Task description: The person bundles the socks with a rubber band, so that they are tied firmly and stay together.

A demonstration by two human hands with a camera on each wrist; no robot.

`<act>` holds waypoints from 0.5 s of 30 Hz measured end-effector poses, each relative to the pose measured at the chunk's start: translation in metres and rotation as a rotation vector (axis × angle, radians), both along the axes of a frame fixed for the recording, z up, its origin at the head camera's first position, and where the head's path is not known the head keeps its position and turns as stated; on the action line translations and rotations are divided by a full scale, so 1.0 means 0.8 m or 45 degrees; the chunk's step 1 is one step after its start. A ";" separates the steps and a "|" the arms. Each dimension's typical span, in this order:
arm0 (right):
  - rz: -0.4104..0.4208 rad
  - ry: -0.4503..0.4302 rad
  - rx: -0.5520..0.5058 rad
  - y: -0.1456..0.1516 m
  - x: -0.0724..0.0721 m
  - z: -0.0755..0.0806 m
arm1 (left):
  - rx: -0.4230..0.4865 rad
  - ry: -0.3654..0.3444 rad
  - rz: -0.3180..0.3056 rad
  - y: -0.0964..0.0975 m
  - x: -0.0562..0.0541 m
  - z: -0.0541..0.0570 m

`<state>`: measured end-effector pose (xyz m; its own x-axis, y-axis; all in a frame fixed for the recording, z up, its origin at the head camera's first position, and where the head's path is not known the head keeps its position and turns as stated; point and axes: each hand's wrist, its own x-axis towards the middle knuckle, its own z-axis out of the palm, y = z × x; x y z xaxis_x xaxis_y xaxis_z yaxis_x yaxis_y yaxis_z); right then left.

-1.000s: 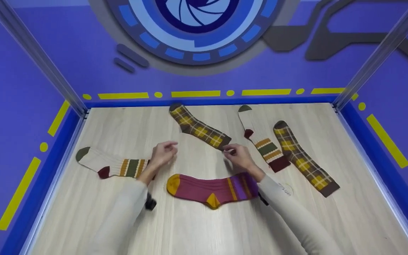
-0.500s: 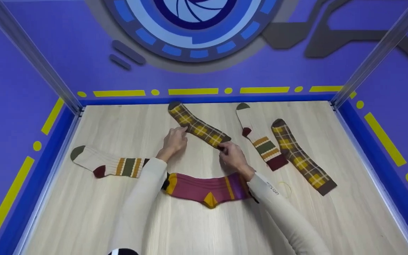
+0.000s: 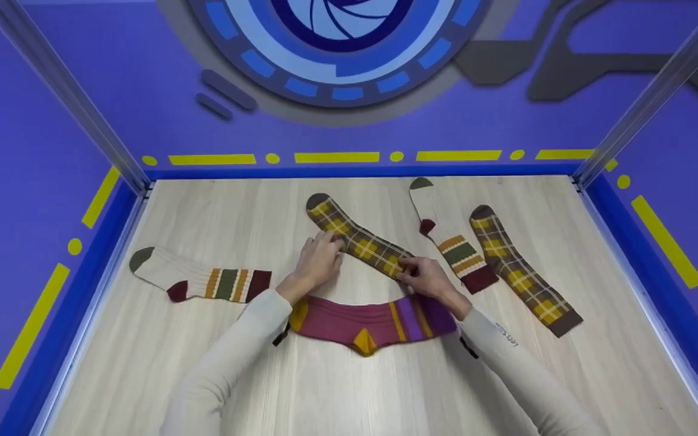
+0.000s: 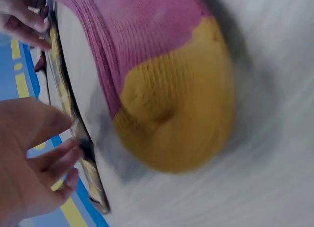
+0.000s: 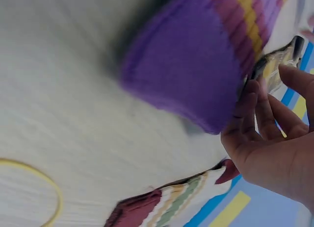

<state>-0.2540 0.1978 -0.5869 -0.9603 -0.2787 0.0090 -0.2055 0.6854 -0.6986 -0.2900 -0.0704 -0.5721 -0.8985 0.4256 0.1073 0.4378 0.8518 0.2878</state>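
A brown and yellow plaid sock (image 3: 368,245) lies slanting across the middle of the table. My left hand (image 3: 319,260) pinches its heel part, fingertips partly hidden by the hand. At the cuff, my right hand (image 3: 431,277) holds the sock's near end between thumb and fingers. In the left wrist view, the left hand (image 4: 34,158) has thumb and fingers close to the dark heel. The right wrist view has the right hand (image 5: 274,143) with bent fingers by the cuff. A maroon sock (image 3: 337,324) with yellow toe and purple cuff lies below both hands.
A cream striped sock (image 3: 203,278) lies at left. Another cream striped sock (image 3: 455,251) and a second plaid sock (image 3: 525,272) lie at right. A thin yellow loop (image 5: 56,192) is on the tabletop (image 3: 349,399). Blue panels (image 3: 349,139) enclose the back and sides.
My left hand has moved right and forward to the plaid sock's heel. Since half a second ago, the plaid sock has shifted toward me and slightly right with both hands.
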 end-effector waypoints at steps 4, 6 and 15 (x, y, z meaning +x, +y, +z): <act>-0.079 0.005 0.042 0.001 0.001 -0.003 | 0.053 -0.063 0.069 -0.006 -0.020 -0.008; -0.111 -0.001 0.074 0.002 0.001 -0.003 | 0.053 -0.125 0.082 -0.012 -0.027 -0.010; -0.142 -0.051 0.186 0.021 0.000 0.007 | -0.166 -0.050 -0.017 -0.037 -0.012 0.001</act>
<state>-0.2537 0.2146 -0.5813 -0.9841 -0.1660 -0.0628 -0.0964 0.7969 -0.5963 -0.2999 -0.0997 -0.5717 -0.8950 0.4458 0.0154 0.4402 0.8771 0.1920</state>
